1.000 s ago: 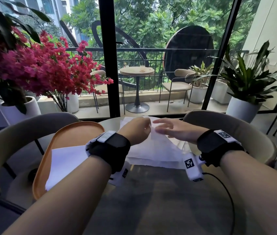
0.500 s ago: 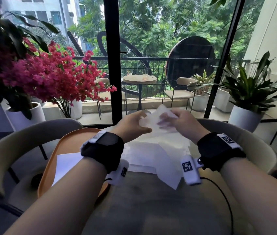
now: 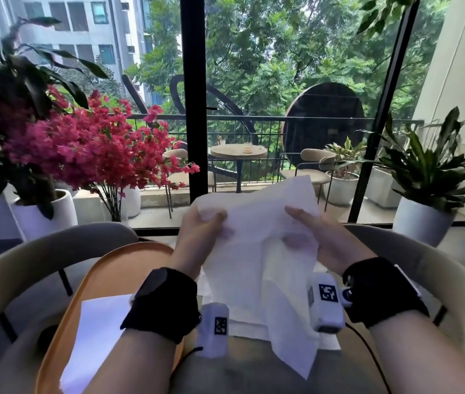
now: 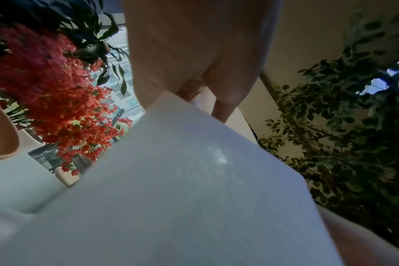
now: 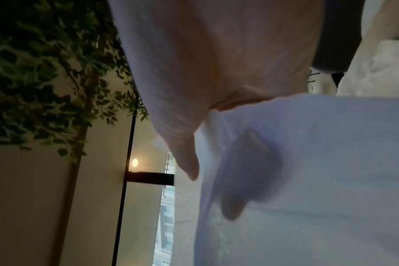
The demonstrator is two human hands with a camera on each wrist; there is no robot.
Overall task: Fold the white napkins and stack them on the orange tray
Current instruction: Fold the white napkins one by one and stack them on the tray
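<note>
Both hands, left hand [image 3: 200, 234] and right hand [image 3: 325, 240], pinch the napkin [image 3: 259, 251] mid-frame; light and limp, best held by corners.

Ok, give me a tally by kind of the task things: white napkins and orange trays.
White napkins: 3, namely the held napkin, a folded napkin on the tray, and at least one more spread on the table.
Orange tray: 1.
Total: 4.

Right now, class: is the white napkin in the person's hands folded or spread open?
Spread open, not folded: the napkin hangs as one thin sheet between the left hand and right hand, fingers showing through it.
</note>
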